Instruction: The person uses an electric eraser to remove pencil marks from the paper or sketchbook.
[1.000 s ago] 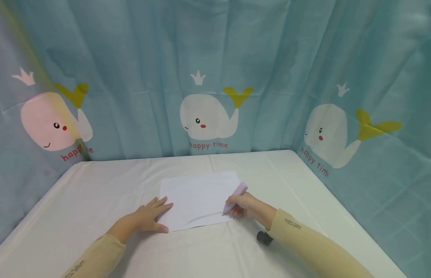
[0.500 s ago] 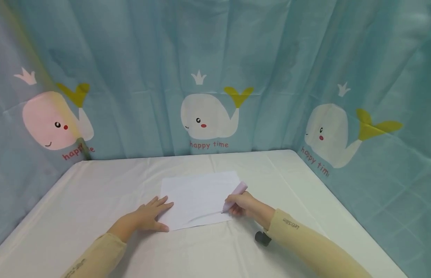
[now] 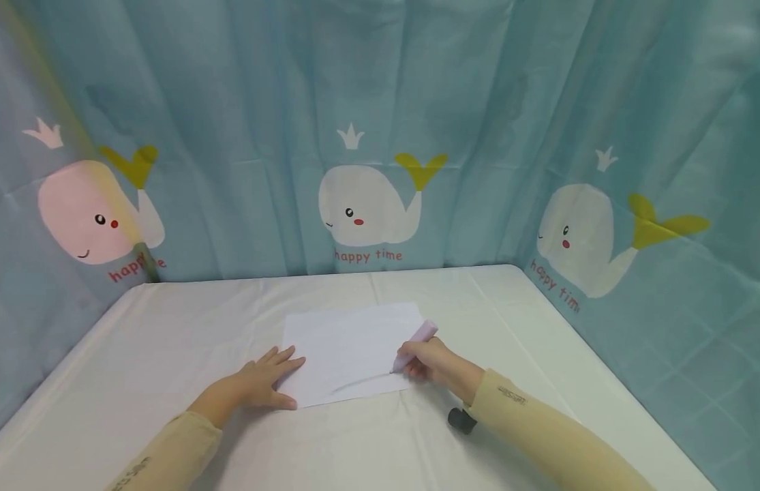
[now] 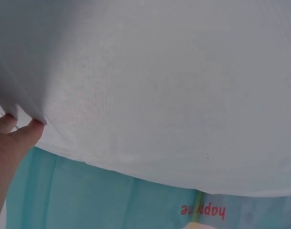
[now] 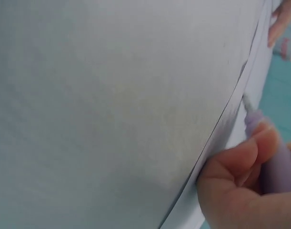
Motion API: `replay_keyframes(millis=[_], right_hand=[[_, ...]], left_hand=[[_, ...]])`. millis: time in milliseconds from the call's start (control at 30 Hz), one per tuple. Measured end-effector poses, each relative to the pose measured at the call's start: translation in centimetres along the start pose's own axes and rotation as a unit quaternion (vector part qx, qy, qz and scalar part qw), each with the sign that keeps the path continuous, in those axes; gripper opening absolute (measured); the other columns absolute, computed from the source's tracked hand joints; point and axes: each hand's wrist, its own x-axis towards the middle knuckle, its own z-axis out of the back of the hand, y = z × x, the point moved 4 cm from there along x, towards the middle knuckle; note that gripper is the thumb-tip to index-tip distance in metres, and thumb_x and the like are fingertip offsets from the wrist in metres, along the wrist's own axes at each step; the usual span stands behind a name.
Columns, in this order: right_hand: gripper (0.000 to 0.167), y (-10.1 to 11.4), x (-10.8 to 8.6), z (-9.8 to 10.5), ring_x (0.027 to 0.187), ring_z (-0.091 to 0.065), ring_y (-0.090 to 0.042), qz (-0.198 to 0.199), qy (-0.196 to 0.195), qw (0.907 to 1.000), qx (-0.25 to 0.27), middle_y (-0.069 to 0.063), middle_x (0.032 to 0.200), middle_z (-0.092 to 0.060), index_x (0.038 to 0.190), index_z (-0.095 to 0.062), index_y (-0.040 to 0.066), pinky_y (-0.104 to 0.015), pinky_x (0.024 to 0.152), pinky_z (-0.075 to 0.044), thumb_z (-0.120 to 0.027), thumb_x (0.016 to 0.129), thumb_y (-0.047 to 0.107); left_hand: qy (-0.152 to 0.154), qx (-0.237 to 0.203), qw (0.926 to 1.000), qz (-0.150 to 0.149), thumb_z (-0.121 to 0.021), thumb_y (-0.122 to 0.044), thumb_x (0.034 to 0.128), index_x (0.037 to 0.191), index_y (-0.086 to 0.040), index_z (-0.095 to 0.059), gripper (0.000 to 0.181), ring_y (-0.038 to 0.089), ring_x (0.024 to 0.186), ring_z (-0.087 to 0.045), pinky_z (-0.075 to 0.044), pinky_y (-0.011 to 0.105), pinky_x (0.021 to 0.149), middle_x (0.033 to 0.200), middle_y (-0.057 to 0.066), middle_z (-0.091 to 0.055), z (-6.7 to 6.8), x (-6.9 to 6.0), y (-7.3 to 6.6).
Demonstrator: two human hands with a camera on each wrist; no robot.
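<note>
A sheet of white paper [image 3: 349, 341] lies on the white-covered table. My left hand [image 3: 260, 382] rests on its left edge with fingers spread; in the left wrist view only part of that hand [image 4: 14, 136] shows. At the lower right of the sheet, my right hand [image 3: 425, 358] pinches a light purple marker [image 3: 425, 330], slanted with its tip down at the paper. Close up in the right wrist view, thumb and fingers curl round the marker [image 5: 278, 164]. A faint grey streak runs leftward from the tip; whether it is ink or a crease I cannot tell.
A small black object [image 3: 461, 421] shows beneath the right sleeve [image 3: 508, 402]. The white tablecloth [image 3: 189, 334] spreads around the paper. A blue curtain [image 3: 251, 136] printed with whales stands behind the table and along both sides.
The marker tip has shifted very slightly up the sheet, and the right forearm a touch to the left. My left hand stays put on the paper.
</note>
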Motion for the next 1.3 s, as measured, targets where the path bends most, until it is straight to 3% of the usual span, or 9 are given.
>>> replay_keyframes(millis=[933,1300], right_hand=[[0.020,-0.12,0.09,0.22,0.051,-0.050,-0.009,-0.001,0.010,0.9999,-0.011,-0.005,0.062,-0.057,0.098,-0.058,-0.002,-0.019,0.052,-0.041,-0.065,0.083,0.009],[0.023,0.05,0.22,0.07,0.050,-0.051,-0.009,0.001,-0.016,0.9995,0.027,-0.005,0.061,-0.057,0.100,-0.061,-0.005,-0.017,0.049,-0.041,-0.064,0.080,0.007]], left_hand=[[0.009,-0.005,0.9999,0.004,-0.077,-0.047,0.0775,0.145,-0.005,-0.042,0.087,0.054,0.140,-0.012,-0.011,0.076,0.101,0.154,0.026,-0.024,0.05,-0.42,-0.16],[0.003,-0.003,1.0000,0.003,-0.078,-0.045,0.0778,0.146,-0.005,-0.042,0.086,0.053,0.140,-0.011,-0.011,0.076,0.102,0.154,0.026,-0.025,0.29,-0.47,-0.28]])
